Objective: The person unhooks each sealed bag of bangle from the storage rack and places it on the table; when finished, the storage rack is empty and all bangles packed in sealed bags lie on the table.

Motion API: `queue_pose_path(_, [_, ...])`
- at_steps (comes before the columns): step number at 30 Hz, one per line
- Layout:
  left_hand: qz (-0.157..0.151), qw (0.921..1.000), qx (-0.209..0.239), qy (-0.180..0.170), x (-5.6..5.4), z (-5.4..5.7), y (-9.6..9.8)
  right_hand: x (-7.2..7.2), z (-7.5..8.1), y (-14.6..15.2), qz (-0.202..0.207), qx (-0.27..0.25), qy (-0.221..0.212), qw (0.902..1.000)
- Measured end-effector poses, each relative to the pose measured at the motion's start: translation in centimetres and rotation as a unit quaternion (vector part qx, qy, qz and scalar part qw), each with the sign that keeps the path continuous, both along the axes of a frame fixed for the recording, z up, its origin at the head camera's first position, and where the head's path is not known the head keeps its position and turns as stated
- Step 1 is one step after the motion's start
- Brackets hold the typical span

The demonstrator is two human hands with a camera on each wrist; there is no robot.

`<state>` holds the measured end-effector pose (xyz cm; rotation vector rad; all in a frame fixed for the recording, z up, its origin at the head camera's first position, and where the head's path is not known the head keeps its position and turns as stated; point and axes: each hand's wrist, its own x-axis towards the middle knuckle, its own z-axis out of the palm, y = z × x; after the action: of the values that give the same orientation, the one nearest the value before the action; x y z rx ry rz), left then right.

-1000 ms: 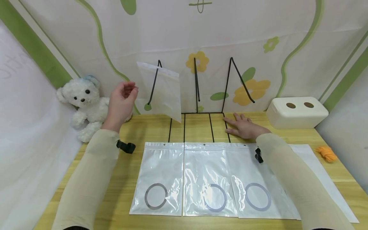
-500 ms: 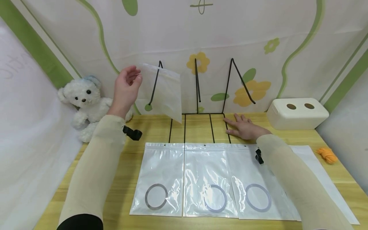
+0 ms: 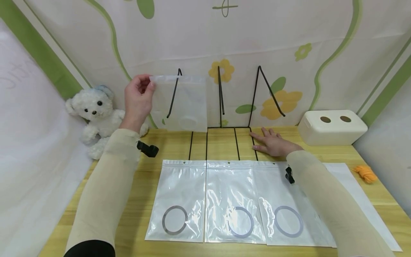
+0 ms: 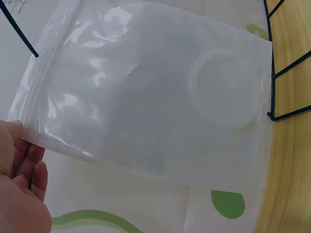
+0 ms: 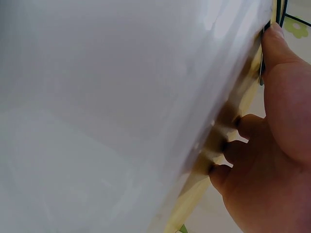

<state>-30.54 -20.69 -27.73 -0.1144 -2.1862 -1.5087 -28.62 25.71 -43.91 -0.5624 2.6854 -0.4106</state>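
Note:
A translucent zip bag (image 3: 189,103) hangs from the left prong of a black wire rack (image 3: 228,127), a faint ring showing near its bottom. My left hand (image 3: 138,94) pinches the bag's upper left corner between thumb and fingers; the left wrist view shows the thumb (image 4: 10,133) on the bag's sealed top strip. On the table, my right hand (image 3: 273,142) rests with fingers spread over the right side of the rack's base. Three more zip bags lie in a row in front: a left one (image 3: 160,185), a middle one (image 3: 219,178) and a right one (image 3: 268,178), each showing a ring.
The rack's middle prong (image 3: 220,89) and right prong (image 3: 271,91) stick out bare. A white teddy bear (image 3: 96,110) sits at the left, a white box with two holes (image 3: 332,130) at the back right. Orange yarn (image 3: 366,174) and a white sheet (image 3: 363,203) lie at the right.
My left hand has risen and taken hold of the bag's upper left corner. The bag, slanted before, now hangs with its top edge nearly level. My right hand has not moved.

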Motion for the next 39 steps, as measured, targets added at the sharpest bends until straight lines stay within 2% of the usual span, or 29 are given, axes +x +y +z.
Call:
queue_pose_path(12, [-0.004,0.9999,-0.013,0.011,0.5,-0.2,-0.2,0.1,0.0,-0.1,0.0,0.0,0.0,1.0])
queue_pose_path(21, [-0.002,0.9999,-0.012,0.007,0.7,-0.6,-0.5,0.0,0.0,0.1,0.004,0.002,0.003,1.0])
queue_pose_path(30, [0.017,0.9996,-0.016,0.014,1.0,-0.3,-0.1,0.0,0.0,0.4,0.001,-0.005,-0.004,1.0])
queue_pose_path(39, [0.011,0.9994,-0.017,0.027,1.6,-0.3,0.0,0.0,0.1,0.3,0.001,-0.005,-0.006,1.0])
